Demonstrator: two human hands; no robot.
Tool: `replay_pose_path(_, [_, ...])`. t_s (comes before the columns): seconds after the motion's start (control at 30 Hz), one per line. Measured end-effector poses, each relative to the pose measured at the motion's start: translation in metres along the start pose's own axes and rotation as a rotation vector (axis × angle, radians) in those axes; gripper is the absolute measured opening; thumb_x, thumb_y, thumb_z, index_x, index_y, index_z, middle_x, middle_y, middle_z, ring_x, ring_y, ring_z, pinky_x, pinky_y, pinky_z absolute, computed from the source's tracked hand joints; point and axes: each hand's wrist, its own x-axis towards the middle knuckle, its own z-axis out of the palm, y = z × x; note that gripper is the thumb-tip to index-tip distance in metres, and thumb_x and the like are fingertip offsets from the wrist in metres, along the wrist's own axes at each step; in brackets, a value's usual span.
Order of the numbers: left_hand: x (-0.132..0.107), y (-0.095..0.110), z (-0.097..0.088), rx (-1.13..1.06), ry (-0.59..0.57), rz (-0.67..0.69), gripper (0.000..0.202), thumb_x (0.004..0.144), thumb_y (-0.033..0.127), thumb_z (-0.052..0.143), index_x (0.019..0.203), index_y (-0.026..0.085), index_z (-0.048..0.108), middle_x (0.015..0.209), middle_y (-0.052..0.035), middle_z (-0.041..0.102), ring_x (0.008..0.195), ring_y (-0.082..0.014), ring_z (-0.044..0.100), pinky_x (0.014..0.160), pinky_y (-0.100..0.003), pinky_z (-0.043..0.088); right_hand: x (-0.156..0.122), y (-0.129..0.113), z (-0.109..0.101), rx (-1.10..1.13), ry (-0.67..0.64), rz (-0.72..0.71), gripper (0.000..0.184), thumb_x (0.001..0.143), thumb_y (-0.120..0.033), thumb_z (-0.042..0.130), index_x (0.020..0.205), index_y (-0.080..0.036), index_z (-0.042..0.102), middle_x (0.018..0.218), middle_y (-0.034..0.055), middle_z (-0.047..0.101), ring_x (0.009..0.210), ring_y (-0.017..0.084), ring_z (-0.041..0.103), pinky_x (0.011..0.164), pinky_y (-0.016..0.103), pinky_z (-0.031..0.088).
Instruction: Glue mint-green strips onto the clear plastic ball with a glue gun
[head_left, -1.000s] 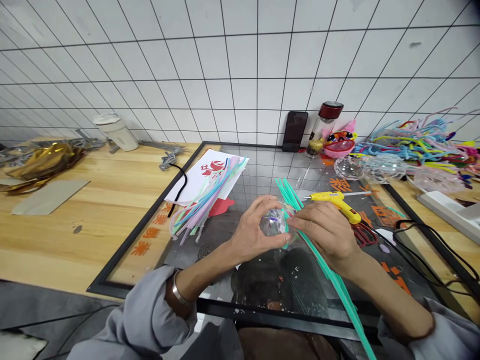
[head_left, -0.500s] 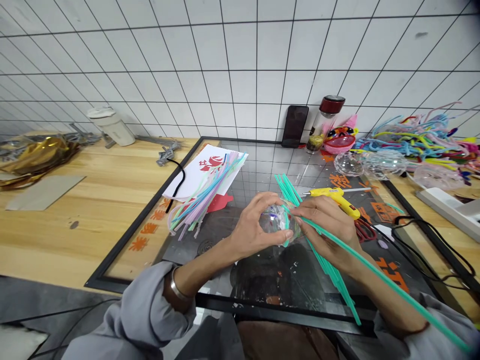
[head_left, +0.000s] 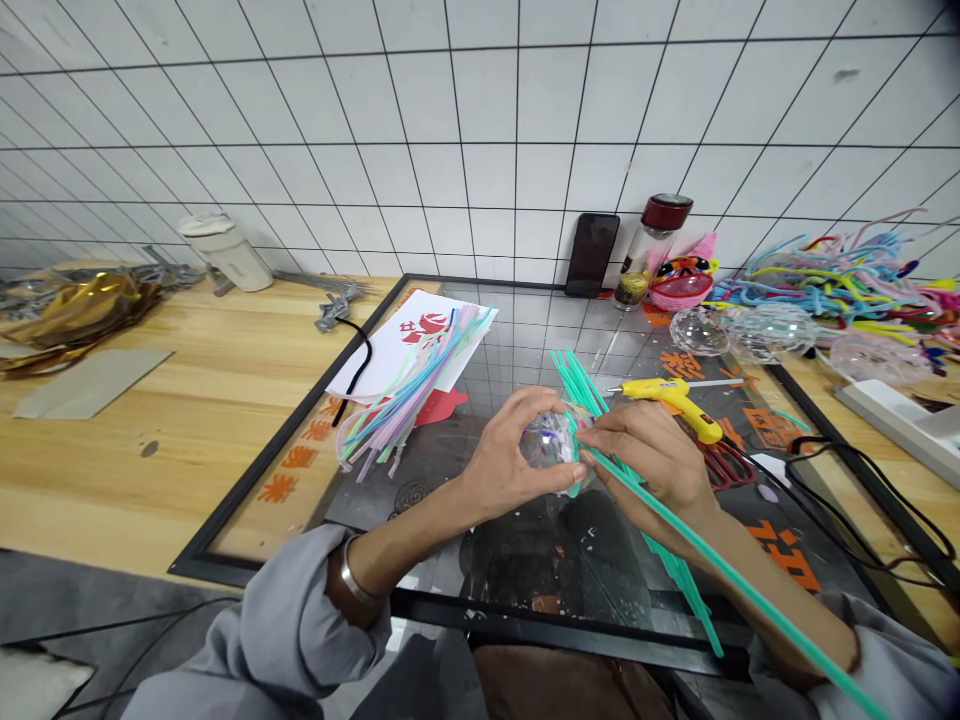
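My left hand (head_left: 517,447) curls its thumb and fingers around a clear plastic ball (head_left: 544,443). A green pipe cleaner (head_left: 712,545) runs from the ball's right side down past my right forearm. Pinched on that pipe cleaner close to the ball is my right hand (head_left: 652,455). One stretch of green lies against the ball near my left thumb; how it is fixed there I cannot tell. Beneath my hands, a bundle of green pipe cleaners (head_left: 577,380) lies on the glass sheet. My fingers hide part of the ball.
A yellow glue gun (head_left: 679,400) and red-handled scissors (head_left: 726,466) lie right of my right hand. Pastel pipe cleaners (head_left: 420,390) rest on white paper (head_left: 375,345). Behind stand a phone (head_left: 592,255) and a bottle (head_left: 645,255). Clear balls (head_left: 701,330) and a colourful pile (head_left: 847,275) occupy the right.
My right hand has shifted slightly down along the ball's side, and the free length of the green pipe cleaner has swung a little lower and left. My left hand keeps its hold.
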Motion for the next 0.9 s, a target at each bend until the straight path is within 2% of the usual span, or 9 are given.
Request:
replay_pose_path(0.27, [0.0020,-0.0012,-0.0008,0.005,0.020,0.019,0.046,0.072,0.030,0.078,0.112,0.022,0.058,0.123,-0.0105,0.062,0.120,-0.0269,0.059,0.107,-0.047,0.046,0.0012,-0.0068,-0.0013,-0.043,-0.025,-0.007,0.028,0.087,-0.006,0.057,0.111,-0.018,0.063,0.095,0.0104,0.068,0.087,0.023,0.062,0.071,0.039,0.047])
replay_pose_path(0.57, [0.0011,-0.0030,-0.0014,0.011,0.011,0.002,0.045,0.071,0.031,0.078,0.111,0.023,0.059,0.123,-0.0098,0.063,0.120,-0.0275,0.059,0.107,-0.047,0.045,-0.0027,-0.0043,0.0021,-0.018,0.004,0.000,0.033,0.086,-0.007,0.057,0.114,-0.023,0.065,0.095,0.0086,0.068,0.088,0.024,0.063,0.074,0.041,0.048])
replay_pose_path(0.9, [0.0012,-0.0040,-0.0011,-0.001,0.019,-0.010,0.044,0.073,0.033,0.078,0.110,0.022,0.058,0.122,-0.0097,0.063,0.120,-0.0270,0.059,0.107,-0.046,0.045,-0.0034,-0.0040,0.0016,0.038,-0.012,0.026,0.032,0.088,-0.006,0.058,0.116,-0.019,0.060,0.099,0.0088,0.066,0.090,0.022,0.063,0.075,0.039,0.049])
